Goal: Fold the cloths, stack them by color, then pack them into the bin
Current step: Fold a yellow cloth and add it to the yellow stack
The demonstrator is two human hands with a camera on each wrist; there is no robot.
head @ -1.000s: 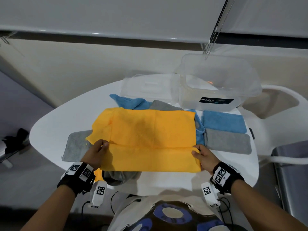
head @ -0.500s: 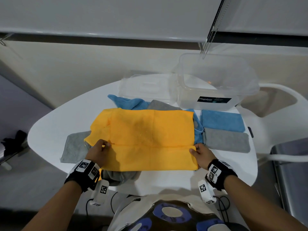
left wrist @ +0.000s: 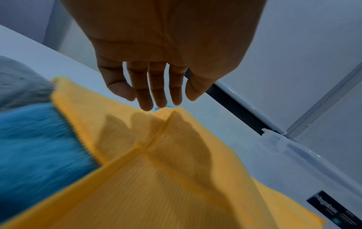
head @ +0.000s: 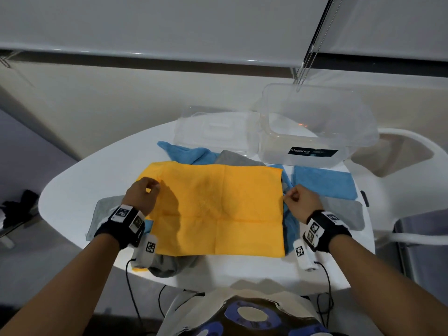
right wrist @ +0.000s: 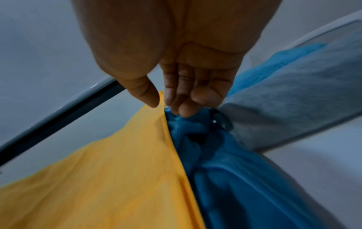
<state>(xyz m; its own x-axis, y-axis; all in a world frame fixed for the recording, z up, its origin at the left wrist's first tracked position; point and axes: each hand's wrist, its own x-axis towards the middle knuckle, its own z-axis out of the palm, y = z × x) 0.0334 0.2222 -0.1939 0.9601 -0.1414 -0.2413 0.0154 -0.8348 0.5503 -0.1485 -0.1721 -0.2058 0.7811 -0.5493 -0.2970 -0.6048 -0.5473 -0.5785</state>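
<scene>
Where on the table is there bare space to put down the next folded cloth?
Bare table shows on the far left, between the yellow cloth and the rim, beside the lid. A narrower strip lies along the near edge. The right is crowded: folded blue cloth, folded gray cloth and bin.

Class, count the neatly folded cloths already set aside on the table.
2: a folded blue cloth in front of the bin, and a folded grey cloth just nearer. None visible inside the bin.
</scene>
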